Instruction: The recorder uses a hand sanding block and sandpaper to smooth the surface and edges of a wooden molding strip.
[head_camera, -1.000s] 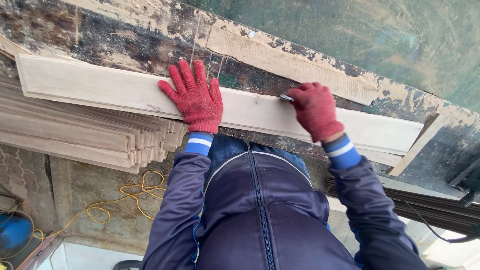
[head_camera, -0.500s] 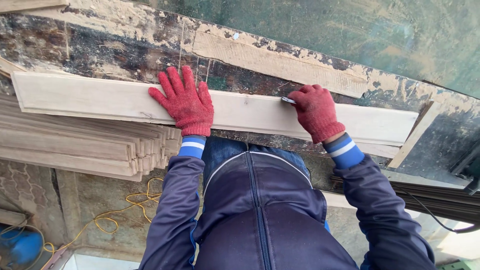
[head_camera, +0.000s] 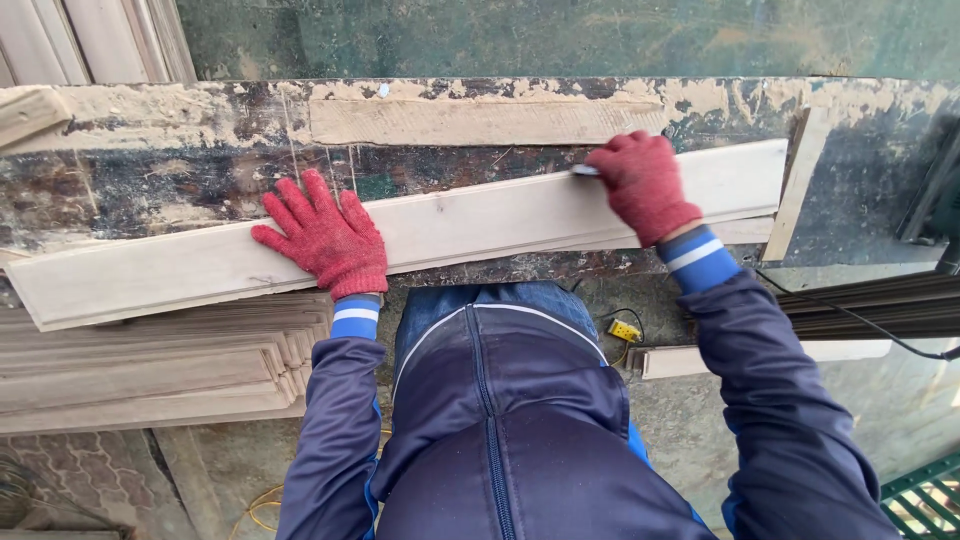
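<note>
Scraping step, I judge: my left hand (head_camera: 322, 240) lies flat, open, pinning the board (head_camera: 450, 225) to the bench (head_camera: 150, 170); right hand (head_camera: 645, 185) grip closed on a small metal tool (head_camera: 583, 171) at its far edge. Next: steady pressure.

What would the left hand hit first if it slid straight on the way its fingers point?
The left hand lies flat on the board, fingers pointing up and left. Going on, it would cross the board's far edge onto the worn bench top. Nothing else seems to lie in that line, though depth is hard to judge.
</note>
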